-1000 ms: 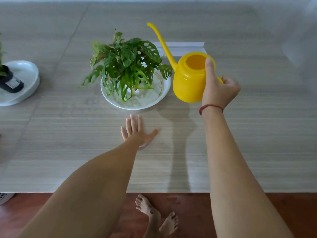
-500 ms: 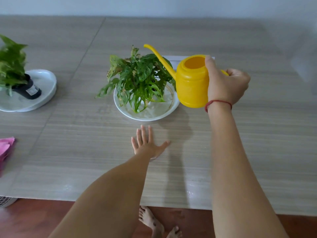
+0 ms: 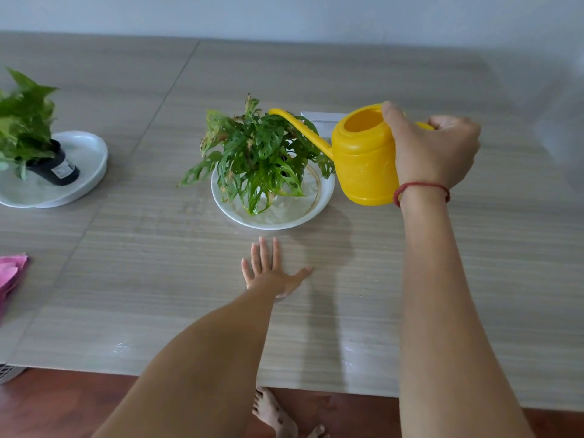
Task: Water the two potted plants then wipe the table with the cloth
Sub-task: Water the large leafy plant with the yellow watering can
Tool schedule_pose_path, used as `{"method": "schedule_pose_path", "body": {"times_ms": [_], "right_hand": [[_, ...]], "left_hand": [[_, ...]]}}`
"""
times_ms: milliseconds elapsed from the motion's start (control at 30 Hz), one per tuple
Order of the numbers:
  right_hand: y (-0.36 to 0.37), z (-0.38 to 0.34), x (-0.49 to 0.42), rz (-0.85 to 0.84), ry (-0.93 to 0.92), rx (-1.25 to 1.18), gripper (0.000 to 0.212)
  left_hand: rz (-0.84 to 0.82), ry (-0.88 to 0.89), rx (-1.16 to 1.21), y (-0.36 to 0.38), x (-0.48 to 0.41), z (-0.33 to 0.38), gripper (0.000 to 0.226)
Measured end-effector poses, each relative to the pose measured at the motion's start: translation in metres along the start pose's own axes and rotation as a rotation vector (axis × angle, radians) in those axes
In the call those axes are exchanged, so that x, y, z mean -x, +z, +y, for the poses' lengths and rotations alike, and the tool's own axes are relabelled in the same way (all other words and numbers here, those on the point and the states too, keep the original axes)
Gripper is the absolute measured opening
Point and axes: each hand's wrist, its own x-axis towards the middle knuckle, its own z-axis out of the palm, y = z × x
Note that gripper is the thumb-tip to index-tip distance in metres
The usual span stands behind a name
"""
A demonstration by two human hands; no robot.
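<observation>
My right hand (image 3: 433,150) grips the handle of a yellow watering can (image 3: 363,159), thumb on its rim. The can is tilted left, its long spout reaching over a green holey-leaved plant (image 3: 256,153) that stands in a white dish (image 3: 325,191) at the table's middle. My left hand (image 3: 268,270) rests flat on the table just in front of that dish, fingers spread. A second leafy plant (image 3: 22,121) in a black pot (image 3: 55,167) stands on a white plate (image 3: 88,153) at the far left. A pink cloth (image 3: 11,275) lies at the left edge.
The grey wood-grain table (image 3: 474,263) runs to a pale wall at the back. A white flat object (image 3: 319,118) lies behind the can. Small water drops shine near the front edge. Bare feet and a red-brown floor (image 3: 363,415) show below the table edge.
The can has tipped further left so its spout now reaches over the middle plant. The view has tilted up, bringing the left plant and pink cloth in. My left hand stays flat.
</observation>
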Motion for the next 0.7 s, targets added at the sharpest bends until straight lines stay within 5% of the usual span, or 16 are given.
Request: {"method": "schedule_pose_path", "body": {"times_ms": [700], "right_hand": [[-0.026, -0.007, -0.007, 0.002, -0.094, 0.093, 0.062]], "left_hand": [[0.023, 0.009, -0.003, 0.004, 0.002, -0.001, 0.11]]}}
